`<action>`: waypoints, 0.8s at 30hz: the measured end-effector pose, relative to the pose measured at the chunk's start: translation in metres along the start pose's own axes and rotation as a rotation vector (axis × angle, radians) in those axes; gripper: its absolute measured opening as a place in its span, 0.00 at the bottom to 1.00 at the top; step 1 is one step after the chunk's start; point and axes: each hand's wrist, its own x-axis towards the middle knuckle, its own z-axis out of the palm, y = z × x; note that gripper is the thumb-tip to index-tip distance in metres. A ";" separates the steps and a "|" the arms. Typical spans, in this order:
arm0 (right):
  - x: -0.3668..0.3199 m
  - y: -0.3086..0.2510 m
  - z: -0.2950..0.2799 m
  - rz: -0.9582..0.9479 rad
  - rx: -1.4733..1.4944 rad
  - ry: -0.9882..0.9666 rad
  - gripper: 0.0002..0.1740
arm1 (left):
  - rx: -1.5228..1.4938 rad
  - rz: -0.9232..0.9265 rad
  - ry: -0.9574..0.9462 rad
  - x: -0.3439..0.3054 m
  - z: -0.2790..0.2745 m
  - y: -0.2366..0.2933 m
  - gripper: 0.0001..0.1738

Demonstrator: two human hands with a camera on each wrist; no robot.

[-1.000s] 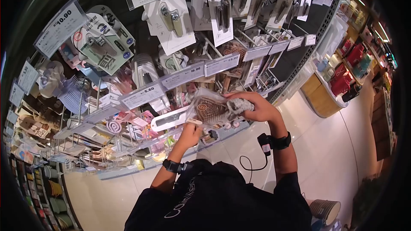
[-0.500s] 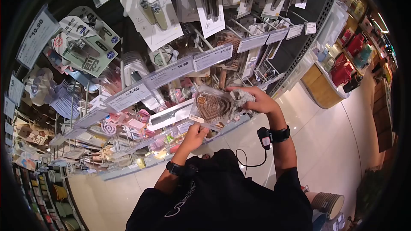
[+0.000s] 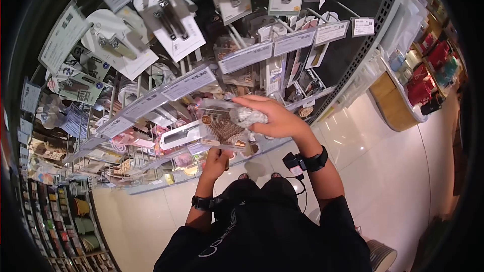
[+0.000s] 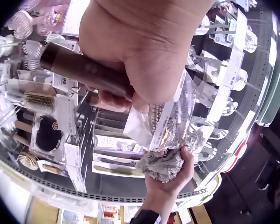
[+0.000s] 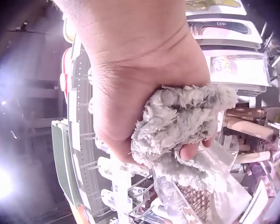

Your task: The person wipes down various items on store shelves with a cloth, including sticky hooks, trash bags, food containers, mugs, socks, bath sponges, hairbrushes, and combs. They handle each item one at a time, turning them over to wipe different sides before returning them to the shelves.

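Observation:
My left hand [image 3: 216,163] grips the brown handle [image 4: 84,70] of a hairbrush [image 3: 224,127]. Its bristled head sits inside a clear plastic package with a round brown label, held out in front of the rack. In my right hand [image 3: 280,117] is a bunched grey fluffy cloth [image 5: 177,126], fingers curled round it. The cloth overlaps the upper right side of the package in the head view. Seen from the left wrist, the cloth [image 4: 163,165] is right at the package's edge, with the right hand's fingers behind it.
A shop rack surrounds the work, with price-tag rails [image 3: 189,83] and metal hooks. Carded nail clippers [image 3: 169,20] hang above, and a white long package [image 3: 181,136] hangs left of the brush. More packaged brushes [image 4: 39,100] hang nearby. Pale tiled floor [image 3: 363,156] lies at right.
The head view has shifted, so the rack appears moved. The cloth has gone from the package's right edge to further over its upper right side. Both hands keep their holds.

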 end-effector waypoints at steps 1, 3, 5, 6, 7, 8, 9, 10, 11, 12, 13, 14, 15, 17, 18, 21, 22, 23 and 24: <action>0.002 0.000 -0.003 -0.020 -0.023 0.008 0.38 | 0.070 0.072 0.108 0.000 0.004 -0.001 0.15; 0.008 -0.003 -0.006 -0.081 -0.145 0.046 0.40 | 0.129 0.160 0.250 0.004 0.008 -0.004 0.16; 0.017 -0.013 -0.009 -0.070 -0.207 0.028 0.40 | 0.165 0.155 0.299 0.007 0.005 -0.003 0.16; 0.022 -0.019 -0.010 -0.041 -0.272 0.027 0.41 | 0.204 0.138 0.324 0.007 0.002 -0.003 0.15; 0.028 -0.023 -0.013 -0.031 -0.274 -0.005 0.42 | 0.329 0.241 0.381 0.012 -0.005 -0.015 0.14; 0.034 -0.025 -0.014 -0.049 -0.278 -0.016 0.42 | 0.324 0.251 0.401 0.015 -0.006 -0.006 0.14; 0.040 -0.025 -0.013 -0.070 -0.328 -0.021 0.42 | 0.310 0.296 0.426 0.015 -0.007 0.002 0.14; 0.044 -0.025 -0.012 -0.089 -0.377 -0.026 0.42 | 0.296 0.339 0.452 0.015 -0.008 0.009 0.14; 0.049 -0.022 -0.009 -0.103 -0.430 -0.020 0.39 | 0.308 0.436 0.469 0.020 -0.011 0.014 0.14; 0.055 -0.018 -0.007 -0.118 -0.430 -0.029 0.39 | 0.306 0.442 0.486 0.021 -0.015 0.019 0.14; 0.059 -0.014 -0.005 -0.141 -0.479 -0.014 0.38 | 0.384 0.401 0.503 0.019 -0.018 0.024 0.14; 0.062 -0.011 -0.002 -0.161 -0.527 0.003 0.36 | 0.461 0.356 0.516 0.019 -0.021 0.029 0.14; 0.064 -0.010 0.001 -0.228 -0.606 0.092 0.30 | 0.463 0.388 0.544 0.022 -0.021 0.032 0.15; 0.072 -0.011 0.005 -0.206 -0.657 0.061 0.28 | 0.484 0.350 0.547 0.021 -0.026 0.040 0.14; 0.075 -0.011 0.005 -0.182 -0.714 0.036 0.27 | 0.504 0.319 0.545 0.022 -0.027 0.042 0.13; 0.082 -0.011 0.011 -0.233 -0.819 0.110 0.24 | 0.486 0.522 0.540 0.028 -0.033 0.043 0.11; 0.084 -0.011 0.012 -0.237 -0.823 0.104 0.24 | 0.481 0.524 0.545 0.030 -0.035 0.043 0.11; 0.084 -0.011 0.012 -0.197 -0.833 0.074 0.24 | 0.482 0.508 0.531 0.030 -0.037 0.044 0.12; 0.084 -0.011 0.013 -0.157 -0.844 0.046 0.25 | 0.484 0.493 0.516 0.032 -0.038 0.044 0.13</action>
